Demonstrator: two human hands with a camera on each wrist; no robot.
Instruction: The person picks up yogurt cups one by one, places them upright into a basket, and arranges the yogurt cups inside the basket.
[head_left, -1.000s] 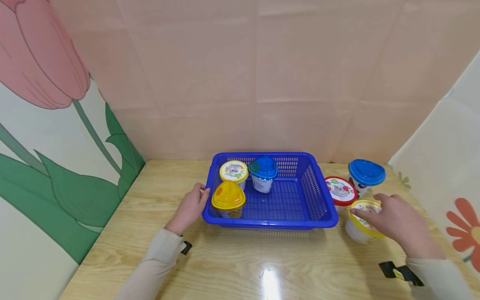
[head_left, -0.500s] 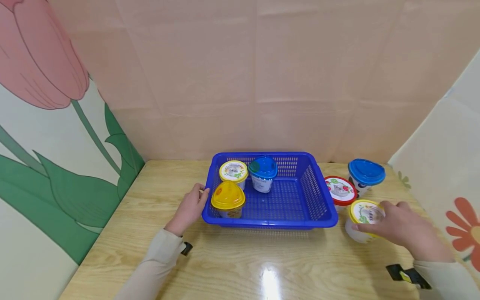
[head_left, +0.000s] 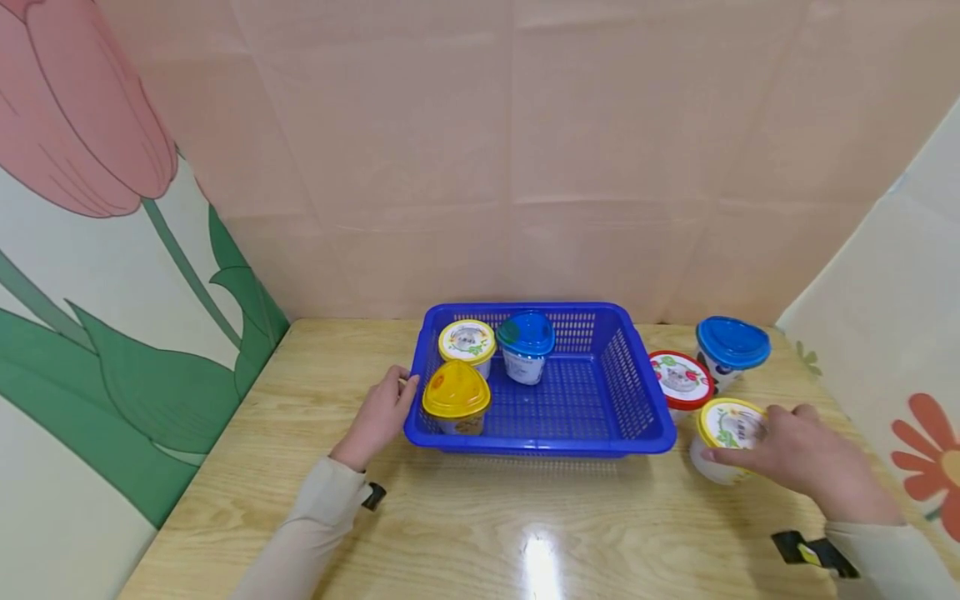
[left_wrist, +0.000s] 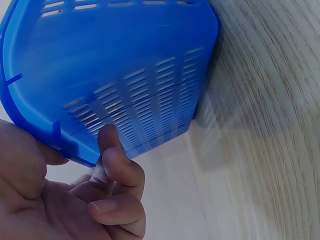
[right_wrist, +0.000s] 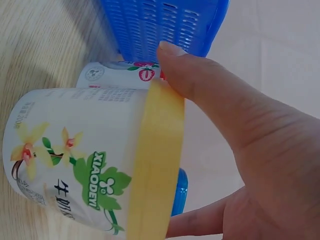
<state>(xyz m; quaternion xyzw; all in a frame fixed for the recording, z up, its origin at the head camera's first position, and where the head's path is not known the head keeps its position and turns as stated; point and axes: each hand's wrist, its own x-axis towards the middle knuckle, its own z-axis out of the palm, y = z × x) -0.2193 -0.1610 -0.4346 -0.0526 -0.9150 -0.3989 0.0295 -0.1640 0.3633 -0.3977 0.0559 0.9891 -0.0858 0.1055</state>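
My left hand (head_left: 377,423) holds the left rim of a blue plastic basket (head_left: 540,447); in the left wrist view its thumb and curled fingers (left_wrist: 122,170) meet at the rim. The right hand (head_left: 813,462) grips a white tub with a yellow lid (head_left: 723,429), which stands on the table right of the basket. Seen from the right wrist, the thumb (right_wrist: 187,75) lies along the lid's edge and a finger reaches round its other side. The tub's printed label (right_wrist: 85,150) shows flowers and green leaves. The other right fingertips are hidden.
The basket holds a white-and-yellow-lidded tub (head_left: 467,340), a yellow-lidded cup (head_left: 456,396) and a blue-lidded cup (head_left: 527,342). Outside its right wall stand a red-rimmed tub (head_left: 681,381) and another blue-lidded cup (head_left: 733,343). Walls border the wooden table (head_left: 465,533) behind and sideways.
My right hand has shifted slightly right and lower on the yellow-lidded tub, uncovering more of the lid, and its fingers have settled round the edge. The left hand and basket stay put.
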